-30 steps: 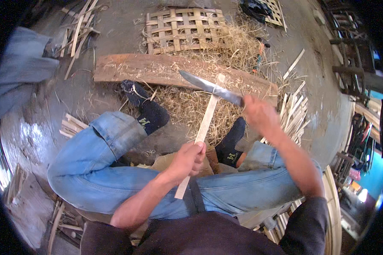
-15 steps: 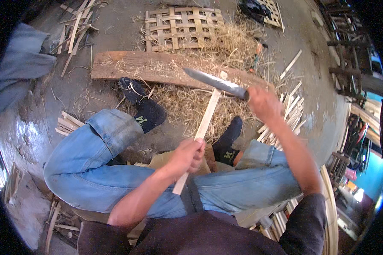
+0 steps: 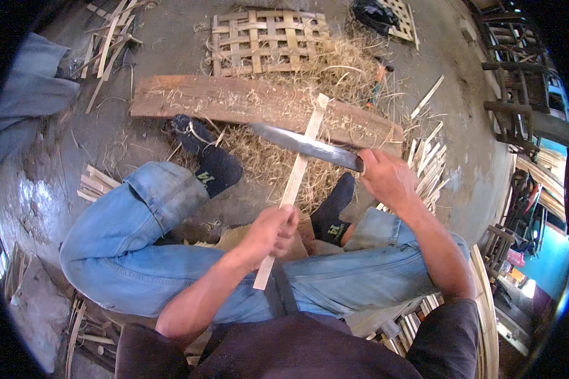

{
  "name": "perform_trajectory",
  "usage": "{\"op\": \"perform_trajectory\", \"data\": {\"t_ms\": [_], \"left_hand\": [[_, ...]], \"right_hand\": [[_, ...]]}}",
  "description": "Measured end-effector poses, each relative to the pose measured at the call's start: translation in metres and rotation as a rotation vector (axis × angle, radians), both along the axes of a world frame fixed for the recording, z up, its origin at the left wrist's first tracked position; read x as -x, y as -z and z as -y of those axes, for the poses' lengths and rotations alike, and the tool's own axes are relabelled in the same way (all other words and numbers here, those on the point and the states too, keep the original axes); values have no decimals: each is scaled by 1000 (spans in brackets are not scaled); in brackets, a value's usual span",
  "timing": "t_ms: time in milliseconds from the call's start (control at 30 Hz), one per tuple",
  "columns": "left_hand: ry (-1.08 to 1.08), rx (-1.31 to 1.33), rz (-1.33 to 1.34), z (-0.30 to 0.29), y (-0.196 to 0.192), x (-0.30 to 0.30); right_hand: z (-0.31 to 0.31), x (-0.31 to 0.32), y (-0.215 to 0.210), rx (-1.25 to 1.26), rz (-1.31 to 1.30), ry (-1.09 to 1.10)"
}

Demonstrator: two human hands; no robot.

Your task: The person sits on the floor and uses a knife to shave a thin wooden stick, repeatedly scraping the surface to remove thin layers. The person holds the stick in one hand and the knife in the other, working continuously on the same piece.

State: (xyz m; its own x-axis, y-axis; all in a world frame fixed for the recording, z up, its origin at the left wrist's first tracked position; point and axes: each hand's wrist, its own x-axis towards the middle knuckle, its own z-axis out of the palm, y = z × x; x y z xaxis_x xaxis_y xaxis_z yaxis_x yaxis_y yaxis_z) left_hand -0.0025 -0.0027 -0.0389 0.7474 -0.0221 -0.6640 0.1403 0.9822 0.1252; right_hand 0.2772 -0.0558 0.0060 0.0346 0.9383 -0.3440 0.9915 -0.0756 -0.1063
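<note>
My left hand (image 3: 270,234) is closed round a pale strip of wood, likely split bamboo (image 3: 293,183), near its lower end. The strip slants away from me, its far end lying over a reddish-brown plank (image 3: 202,95). In my right hand (image 3: 387,176) is the handle of a large knife (image 3: 322,150); the fingers hide most of that handle. Its long grey blade crosses the strip at about mid-length, tip pointing left. Curly shavings (image 3: 259,158) lie beneath, between my feet and the plank.
Past the plank lies a woven lattice panel (image 3: 269,41). A bundle of pale strips (image 3: 428,161) rests on the floor at right, and more strips (image 3: 112,41) lie far left. Another person's denim-clad leg (image 3: 35,95) shows at left. Wooden racks (image 3: 518,95) stand along the right side.
The knife has come down toward me along the strip, from near its far end to about its middle. My left hand keeps its hold.
</note>
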Motion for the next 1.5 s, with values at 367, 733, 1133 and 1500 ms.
{"op": "perform_trajectory", "data": {"t_ms": [367,733,1133,1500], "left_hand": [[19,-193,-46,-10,0,8],[-25,-212,-165,-15,3,-2],[39,-196,-62,-11,-19,8],[134,-152,3,-3,-18,8]], "right_hand": [[24,65,-3,271,-350,35],[17,59,17,229,-308,23],[18,43,14,84,-224,84],[1,-14,28,19,-1,186]]}}
